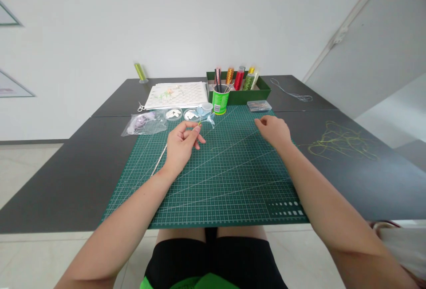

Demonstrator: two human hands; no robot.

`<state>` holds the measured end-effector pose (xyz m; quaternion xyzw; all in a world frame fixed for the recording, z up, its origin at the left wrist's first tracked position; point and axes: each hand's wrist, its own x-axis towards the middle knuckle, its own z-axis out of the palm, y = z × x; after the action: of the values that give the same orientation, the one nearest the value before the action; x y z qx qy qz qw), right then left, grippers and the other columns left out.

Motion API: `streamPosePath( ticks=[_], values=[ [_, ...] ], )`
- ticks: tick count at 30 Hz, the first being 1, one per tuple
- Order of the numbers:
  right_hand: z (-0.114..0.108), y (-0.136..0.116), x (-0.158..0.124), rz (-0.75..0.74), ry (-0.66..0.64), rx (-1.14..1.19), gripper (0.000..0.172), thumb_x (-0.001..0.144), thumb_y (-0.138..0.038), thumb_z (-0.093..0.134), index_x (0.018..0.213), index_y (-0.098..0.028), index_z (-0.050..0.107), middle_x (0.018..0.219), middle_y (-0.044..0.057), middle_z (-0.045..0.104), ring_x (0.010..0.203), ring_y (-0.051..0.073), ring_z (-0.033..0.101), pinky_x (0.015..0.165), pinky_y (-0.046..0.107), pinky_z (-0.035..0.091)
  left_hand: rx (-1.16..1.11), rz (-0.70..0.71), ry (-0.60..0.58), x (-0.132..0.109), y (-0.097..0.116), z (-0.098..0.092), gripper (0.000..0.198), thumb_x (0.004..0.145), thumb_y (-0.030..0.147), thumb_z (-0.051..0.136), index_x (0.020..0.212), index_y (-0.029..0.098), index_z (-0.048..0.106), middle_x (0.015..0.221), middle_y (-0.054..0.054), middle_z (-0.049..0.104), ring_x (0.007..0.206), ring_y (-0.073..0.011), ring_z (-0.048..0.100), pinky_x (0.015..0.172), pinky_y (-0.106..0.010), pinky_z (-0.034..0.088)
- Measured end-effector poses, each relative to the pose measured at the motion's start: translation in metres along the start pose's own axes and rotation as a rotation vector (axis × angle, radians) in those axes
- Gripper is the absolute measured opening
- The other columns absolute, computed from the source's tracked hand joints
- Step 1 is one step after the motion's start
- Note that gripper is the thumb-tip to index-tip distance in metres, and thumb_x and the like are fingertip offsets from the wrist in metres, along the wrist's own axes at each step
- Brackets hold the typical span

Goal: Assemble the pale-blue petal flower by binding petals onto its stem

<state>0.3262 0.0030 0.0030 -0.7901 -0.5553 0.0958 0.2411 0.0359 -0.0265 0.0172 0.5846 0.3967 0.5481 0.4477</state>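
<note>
The green strand (199, 123) pinched in the left hand (179, 145) is too thin for its ends to be traced, and that hand covers one end of a slim rod (159, 159). The right hand (273, 130) curls inward, hiding the gap between its fingertips. A green can (220, 101) masks part of the green box (241, 97) (the can's print is too small to read), whose front conceals the spools' (238, 80) feet. The clear case's (259, 106) contents are indistinct. The left edge crops two wall frames (11, 86); the bottom edge crops both arms (126, 222).
</note>
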Motion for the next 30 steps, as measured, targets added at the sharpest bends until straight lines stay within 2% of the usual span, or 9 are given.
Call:
streamPosePath(
  ticks=[3,6,10,13,17,19,21,26,30],
  values=[
    [0.001,0.000,-0.001,-0.106,0.200,-0.140,0.024,0.091,-0.031,0.053,0.083,-0.016,0.070,0.094,0.018,0.072,0.095,0.034,0.066,0.083,0.046,0.046,-0.009,-0.010,-0.016,0.000,0.000,0.000,0.020,0.085,0.037,0.066,0.089,0.018,0.062,0.057,0.002,0.068,0.041,-0.0079,0.053,0.045,-0.019,0.041],
    [0.013,-0.014,-0.014,-0.392,0.207,0.114,0.026,0.092,-0.031,0.049,0.098,-0.017,0.071,0.110,0.015,0.072,0.108,0.031,0.063,0.098,0.049,0.044,-0.009,-0.033,-0.049,-0.002,0.001,0.002,0.021,0.085,0.038,0.065,0.088,0.018,0.062,0.057,0.001,0.068,0.040,-0.0080,0.053,0.044,-0.019,0.040],
    [0.034,-0.044,-0.051,-0.597,-0.160,0.520,0.034,0.093,-0.044,0.052,0.117,-0.026,0.068,0.122,0.007,0.070,0.118,0.028,0.061,0.112,0.054,0.034,0.014,-0.058,-0.112,-0.006,-0.001,0.007,0.023,0.085,0.040,0.065,0.088,0.017,0.062,0.057,0.002,0.069,0.039,-0.0079,0.052,0.044,-0.019,0.041],
    [0.043,-0.062,-0.080,-0.623,-0.439,0.831,0.042,0.093,-0.053,0.052,0.124,-0.027,0.064,0.118,0.006,0.071,0.120,0.026,0.060,0.105,0.048,0.044,0.031,-0.058,-0.156,-0.009,-0.003,0.010,0.022,0.087,0.040,0.064,0.089,0.018,0.062,0.057,0.002,0.068,0.039,-0.0076,0.051,0.043,-0.019,0.041],
    [0.044,-0.071,-0.102,-0.472,-0.623,1.035,0.045,0.093,-0.053,0.052,0.126,-0.024,0.062,0.078,0.001,0.068,0.063,0.015,0.064,0.064,0.032,0.054,0.051,-0.052,-0.169,-0.009,-0.008,0.011,0.019,0.089,0.037,0.061,0.090,0.018,0.063,0.054,0.004,0.065,0.038,-0.0073,0.050,0.042,-0.018,0.040],
    [0.042,-0.070,-0.104,-0.422,-0.571,0.985,0.040,0.094,-0.050,0.053,0.120,-0.022,0.065,0.059,-0.004,0.054,0.044,0.011,0.045,0.046,0.026,0.040,0.079,-0.050,-0.158,-0.008,-0.010,0.010,0.019,0.089,0.037,0.061,0.090,0.018,0.063,0.053,0.005,0.063,0.037,-0.0068,0.047,0.041,-0.018,0.037],
    [0.040,-0.069,-0.104,-0.450,-0.449,0.874,0.032,0.094,-0.046,0.053,0.108,-0.023,0.070,0.053,-0.006,0.044,0.044,0.010,0.035,0.045,0.025,0.030,0.107,-0.047,-0.152,-0.008,-0.012,0.009,0.020,0.089,0.039,0.061,0.090,0.019,0.063,0.053,0.005,0.063,0.037,-0.0066,0.046,0.040,-0.018,0.035],
    [0.028,-0.067,-0.103,-0.602,-0.254,0.661,0.031,0.097,-0.039,0.047,0.096,-0.023,0.074,0.073,0.001,0.065,0.052,0.011,0.044,0.053,0.027,0.034,0.185,-0.039,-0.133,-0.008,-0.013,0.009,0.021,0.090,0.040,0.059,0.091,0.019,0.064,0.054,0.005,0.064,0.037,-0.0076,0.046,0.041,-0.019,0.035],
    [0.018,-0.064,-0.105,-0.705,-0.184,0.583,0.031,0.098,-0.036,0.048,0.096,-0.022,0.076,0.068,0.001,0.066,0.048,0.010,0.045,0.052,0.026,0.035,0.287,-0.038,-0.157,-0.007,-0.014,0.008,0.022,0.090,0.040,0.058,0.091,0.019,0.064,0.057,0.004,0.067,0.041,-0.0091,0.049,0.046,-0.020,0.039]
  ],
)
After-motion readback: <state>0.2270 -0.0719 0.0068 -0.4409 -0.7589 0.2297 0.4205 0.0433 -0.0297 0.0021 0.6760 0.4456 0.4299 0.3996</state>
